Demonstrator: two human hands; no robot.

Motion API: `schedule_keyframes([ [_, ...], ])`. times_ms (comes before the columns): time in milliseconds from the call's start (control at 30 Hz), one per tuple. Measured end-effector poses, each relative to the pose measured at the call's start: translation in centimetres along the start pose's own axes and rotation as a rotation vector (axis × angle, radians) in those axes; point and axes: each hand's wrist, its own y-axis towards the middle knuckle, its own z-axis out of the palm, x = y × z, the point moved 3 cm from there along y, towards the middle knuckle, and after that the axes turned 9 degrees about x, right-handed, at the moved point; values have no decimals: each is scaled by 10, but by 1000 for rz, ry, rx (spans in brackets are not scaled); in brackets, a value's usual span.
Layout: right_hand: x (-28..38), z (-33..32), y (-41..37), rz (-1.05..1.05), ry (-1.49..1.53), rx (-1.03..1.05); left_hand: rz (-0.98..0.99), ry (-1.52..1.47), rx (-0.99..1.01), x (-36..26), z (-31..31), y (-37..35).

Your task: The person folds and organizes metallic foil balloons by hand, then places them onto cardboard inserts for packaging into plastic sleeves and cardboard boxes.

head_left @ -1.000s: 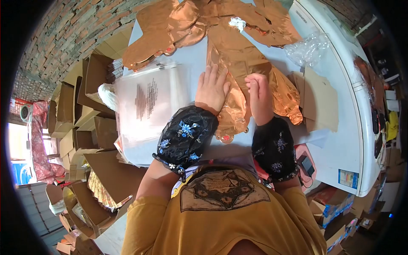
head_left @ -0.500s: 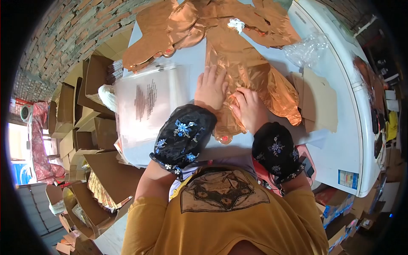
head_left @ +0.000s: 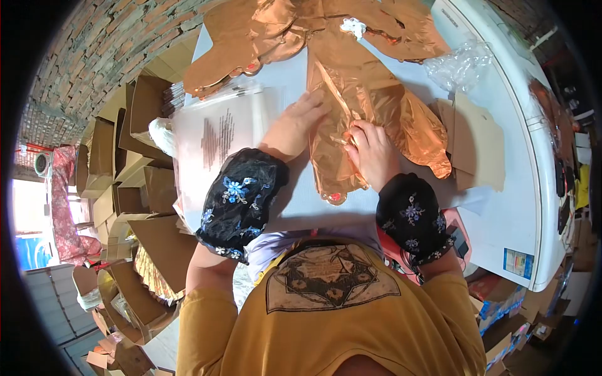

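A flat, copper-coloured foil balloon (head_left: 332, 147) lies creased on the pale work surface in front of me, with a small red mark at its near end. My right hand (head_left: 374, 153) pinches a raised fold of the foil near the middle. My left hand (head_left: 293, 128) rests with its fingers stretched along the foil's left edge, not gripping it; some fingertips are hard to make out. Further back, more copper foil pieces (head_left: 263, 44) overlap this one. On them sits a small bunch of white ribbon or string (head_left: 353, 27).
Clear plastic bags (head_left: 216, 135) with printed text are stacked to the left. Crumpled clear plastic (head_left: 461, 66) and flat cardboard (head_left: 473, 144) lie to the right beside a white appliance (head_left: 520, 207). Open cardboard boxes (head_left: 150, 250) crowd the left side below a brick wall (head_left: 106, 62).
My left hand has slid left from the middle of the foil to its edge. A long crease now stands up from my right hand, which still pinches the foil.
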Motion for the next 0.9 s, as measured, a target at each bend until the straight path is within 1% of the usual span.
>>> schedule_keyframes([
  [100, 0, -1, 0, -19, -11, -19, -87, 24, 125, 11, 15, -2],
  [200, 0, -1, -1, -31, -6, -30, -59, 57, 108, 13, 18, -3],
  [300, 0, -2, -1, -31, 2, -47, -7, 83, 46, 10, 16, -1],
  [400, -1, -3, -4, -28, 17, -50, -7, 79, 6, 9, 17, 0],
  [500, -1, -5, -4, -20, 13, -50, -47, 55, 38, 6, 14, 1],
  [667, -5, -4, -4, -19, 66, -80, -73, 124, 56, 5, 18, 1],
  [767, -5, -12, -4, 29, 47, -153, -95, 136, 79, 3, 18, 1],
  [900, -6, -12, -3, 97, 84, -152, -89, 179, 80, 0, 20, 0],
])
